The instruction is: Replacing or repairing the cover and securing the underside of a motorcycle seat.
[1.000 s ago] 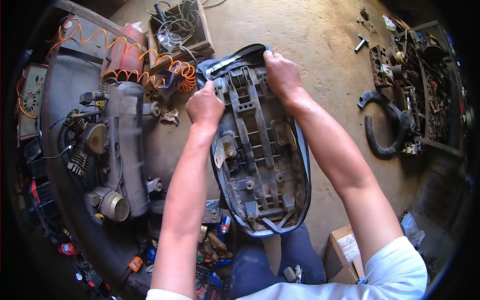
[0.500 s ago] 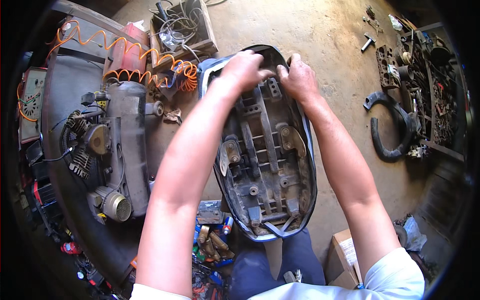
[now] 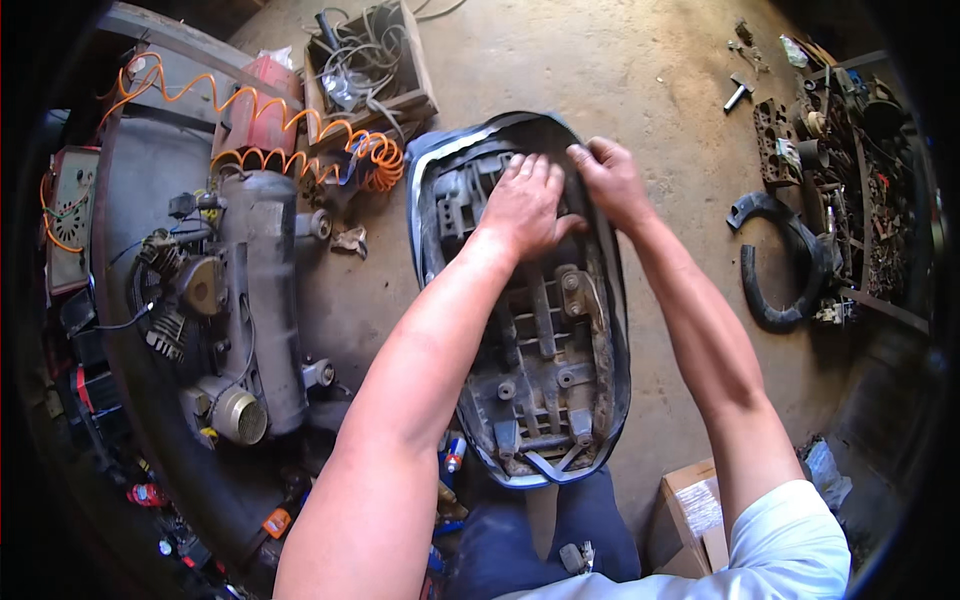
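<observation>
An upturned motorcycle seat (image 3: 540, 345) rests above my knees, its dusty dark base showing metal brackets and ribs. A dark cover with a pale band (image 3: 425, 165) wraps round its rim. My left hand (image 3: 528, 208) lies on the far part of the base, fingers stretched forward and thumb spread to the right. At the far right rim, my right hand (image 3: 612, 182) pinches the cover's edge between thumb and curled fingers. A strap (image 3: 562, 465) crosses the seat's near end.
To the left stands an air compressor (image 3: 262, 300) with a coiled orange hose (image 3: 380, 165) behind it. A wooden crate of cables (image 3: 410, 60) is at the far left. On the right lie a hammer (image 3: 738, 92), a curved black tube (image 3: 785, 310) and a cardboard box (image 3: 690, 500).
My left hand has come off the far rim, moved nearer and to the right, and flattened onto the base. My right hand has shifted slightly right and nearer along the rim.
</observation>
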The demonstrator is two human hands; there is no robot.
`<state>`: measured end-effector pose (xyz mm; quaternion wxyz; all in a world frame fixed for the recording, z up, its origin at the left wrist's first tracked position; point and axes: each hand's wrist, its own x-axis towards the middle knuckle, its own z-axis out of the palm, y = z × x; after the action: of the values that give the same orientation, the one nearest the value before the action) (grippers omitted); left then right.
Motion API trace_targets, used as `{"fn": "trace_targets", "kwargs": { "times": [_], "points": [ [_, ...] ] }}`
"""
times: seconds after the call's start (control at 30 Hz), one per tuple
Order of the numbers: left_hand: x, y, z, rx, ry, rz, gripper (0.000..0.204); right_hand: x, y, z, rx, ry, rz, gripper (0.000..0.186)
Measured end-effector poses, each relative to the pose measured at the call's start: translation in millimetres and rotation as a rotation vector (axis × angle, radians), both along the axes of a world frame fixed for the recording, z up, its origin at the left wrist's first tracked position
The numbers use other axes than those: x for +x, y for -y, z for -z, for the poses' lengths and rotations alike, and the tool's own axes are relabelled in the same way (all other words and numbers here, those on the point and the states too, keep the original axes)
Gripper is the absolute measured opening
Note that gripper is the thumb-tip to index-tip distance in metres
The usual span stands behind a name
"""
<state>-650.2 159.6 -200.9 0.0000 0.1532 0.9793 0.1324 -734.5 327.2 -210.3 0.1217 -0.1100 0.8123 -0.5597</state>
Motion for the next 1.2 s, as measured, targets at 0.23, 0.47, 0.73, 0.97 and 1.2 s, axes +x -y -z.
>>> {"fn": "trace_targets", "kwargs": {
  "times": [0.23,0.47,0.73,0.97,1.2],
  "points": [
    [-1,-3,0,-0.128,0.117,0.023,0.095,4,15,-27,0.461,-0.394,-0.29,0.025],
    [-1,15,-2,0.06,0.044,-0.006,0.089,-33,31,-31,0.588,-0.463,-0.58,0.029],
    [-4,11,3,0.125,-0.14,-0.007,0.088,-82,97,19,0.667,-0.431,-0.386,0.041],
    [4,17,-3,0.144,-0.019,-0.033,0.083,-73,83,20,0.397,-0.488,-0.624,0.032],
    [7,18,4,0.126,-0.224,0.003,0.074,-78,90,15,0.528,-0.44,-0.744,0.028]
  ]
}}
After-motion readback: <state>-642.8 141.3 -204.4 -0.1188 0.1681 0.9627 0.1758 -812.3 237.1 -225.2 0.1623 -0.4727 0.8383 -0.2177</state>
